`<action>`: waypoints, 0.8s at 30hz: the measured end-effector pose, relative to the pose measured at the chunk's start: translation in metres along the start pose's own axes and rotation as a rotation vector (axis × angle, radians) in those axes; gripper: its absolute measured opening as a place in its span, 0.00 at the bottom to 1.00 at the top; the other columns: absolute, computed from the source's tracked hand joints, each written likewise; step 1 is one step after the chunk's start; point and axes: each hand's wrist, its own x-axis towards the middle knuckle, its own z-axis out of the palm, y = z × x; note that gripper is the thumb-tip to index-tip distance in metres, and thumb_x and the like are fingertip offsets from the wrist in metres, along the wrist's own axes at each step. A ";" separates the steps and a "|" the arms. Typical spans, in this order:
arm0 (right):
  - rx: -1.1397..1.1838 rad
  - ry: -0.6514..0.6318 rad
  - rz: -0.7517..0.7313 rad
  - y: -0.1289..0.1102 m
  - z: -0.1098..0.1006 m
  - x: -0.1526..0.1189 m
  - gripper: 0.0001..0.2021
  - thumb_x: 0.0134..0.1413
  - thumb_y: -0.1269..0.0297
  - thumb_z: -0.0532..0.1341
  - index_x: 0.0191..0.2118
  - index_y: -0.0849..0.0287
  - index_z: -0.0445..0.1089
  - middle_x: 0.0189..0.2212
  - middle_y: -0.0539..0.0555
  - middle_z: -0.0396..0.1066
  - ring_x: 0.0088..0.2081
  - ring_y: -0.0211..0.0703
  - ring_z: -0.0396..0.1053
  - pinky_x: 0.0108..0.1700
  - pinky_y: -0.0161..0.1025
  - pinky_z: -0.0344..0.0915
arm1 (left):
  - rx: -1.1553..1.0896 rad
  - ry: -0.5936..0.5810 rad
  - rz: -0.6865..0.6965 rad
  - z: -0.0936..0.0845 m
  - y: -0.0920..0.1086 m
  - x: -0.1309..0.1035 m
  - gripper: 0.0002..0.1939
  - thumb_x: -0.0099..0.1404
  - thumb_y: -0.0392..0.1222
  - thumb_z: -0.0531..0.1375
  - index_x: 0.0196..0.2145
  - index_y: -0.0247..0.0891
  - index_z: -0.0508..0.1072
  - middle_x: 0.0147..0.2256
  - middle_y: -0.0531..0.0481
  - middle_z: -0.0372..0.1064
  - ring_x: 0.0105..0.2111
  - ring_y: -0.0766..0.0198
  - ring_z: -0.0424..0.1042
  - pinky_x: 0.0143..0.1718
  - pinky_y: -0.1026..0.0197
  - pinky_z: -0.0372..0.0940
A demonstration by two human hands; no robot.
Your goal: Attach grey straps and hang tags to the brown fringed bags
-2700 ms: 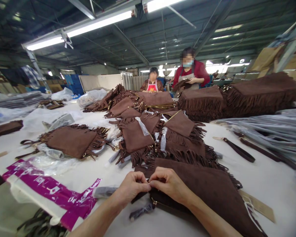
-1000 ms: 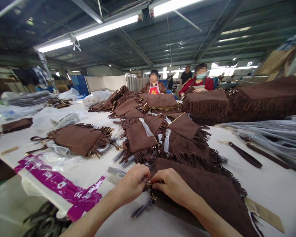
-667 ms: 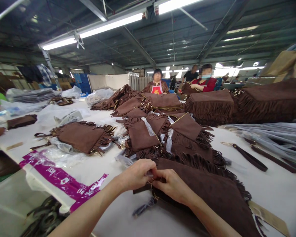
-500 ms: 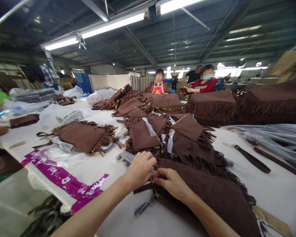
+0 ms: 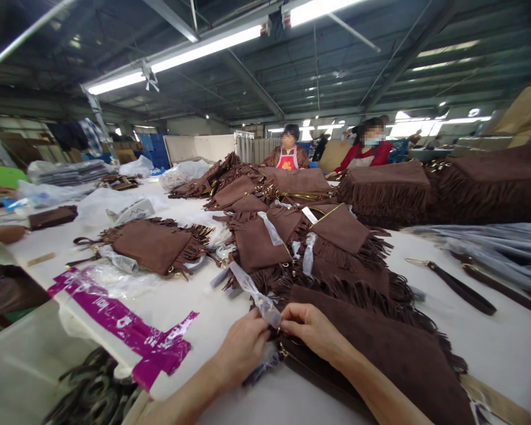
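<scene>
A large brown suede bag (image 5: 371,348) with fringe along its far side lies on the white table before me. My right hand (image 5: 312,330) rests at its left corner, thumb and fingers pinched on the end of a strap wrapped in clear plastic (image 5: 254,292). Close beside it, my left hand (image 5: 243,342) is closed, fingers curled by the same corner; what they grip is hidden. The wrapped strap runs away from the hands toward the pile of fringed bags. A small gold zipper pull (image 5: 283,349) shows below the right fingers, and a dark plastic-wrapped piece (image 5: 261,369) lies under the left hand.
Fringed pouches (image 5: 265,239) lie just beyond, with taller stacks (image 5: 384,183) behind. At left are another pouch (image 5: 150,248) and purple tape (image 5: 115,319) at the table edge. A brown wrist strap (image 5: 462,289) lies right. Two co-workers (image 5: 287,156) stand across the table.
My left hand has come down and toward me, off the plastic-wrapped strap, which is now exposed between the hands and the pile. My right hand stays at the bag's corner.
</scene>
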 end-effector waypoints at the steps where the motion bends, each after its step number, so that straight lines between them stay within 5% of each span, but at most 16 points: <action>1: 0.006 0.002 -0.002 0.000 0.000 0.000 0.10 0.46 0.57 0.60 0.24 0.59 0.69 0.21 0.48 0.67 0.25 0.39 0.62 0.29 0.35 0.56 | -0.096 0.019 -0.014 0.005 -0.001 0.003 0.15 0.62 0.31 0.53 0.36 0.39 0.79 0.40 0.47 0.73 0.43 0.57 0.70 0.47 0.60 0.62; 6: 0.026 0.010 -0.001 -0.001 0.000 0.000 0.10 0.46 0.57 0.60 0.23 0.59 0.68 0.20 0.47 0.66 0.24 0.38 0.60 0.28 0.34 0.54 | -0.438 0.045 -0.075 0.016 -0.011 0.013 0.12 0.57 0.31 0.56 0.32 0.38 0.80 0.34 0.51 0.74 0.39 0.59 0.71 0.45 0.62 0.62; 10: 0.025 0.006 -0.001 0.000 0.001 0.000 0.09 0.45 0.58 0.60 0.23 0.59 0.68 0.20 0.47 0.66 0.25 0.39 0.60 0.28 0.34 0.53 | -0.486 0.012 -0.125 0.014 -0.014 0.013 0.11 0.57 0.33 0.57 0.29 0.36 0.80 0.31 0.51 0.73 0.34 0.61 0.70 0.39 0.63 0.63; 18: 0.033 -0.024 -0.024 0.001 -0.002 0.000 0.07 0.46 0.62 0.60 0.25 0.60 0.70 0.22 0.47 0.67 0.26 0.39 0.62 0.30 0.34 0.55 | -0.091 0.114 0.002 0.016 -0.003 0.013 0.12 0.57 0.30 0.52 0.31 0.36 0.75 0.33 0.49 0.72 0.34 0.62 0.68 0.38 0.64 0.60; 24: -0.081 -0.167 -0.033 -0.009 -0.018 -0.012 0.12 0.42 0.72 0.61 0.37 0.58 0.72 0.24 0.45 0.70 0.26 0.37 0.65 0.28 0.31 0.56 | 0.092 0.052 -0.184 -0.014 -0.002 -0.001 0.05 0.50 0.32 0.51 0.22 0.37 0.65 0.22 0.54 0.61 0.26 0.65 0.60 0.28 0.63 0.50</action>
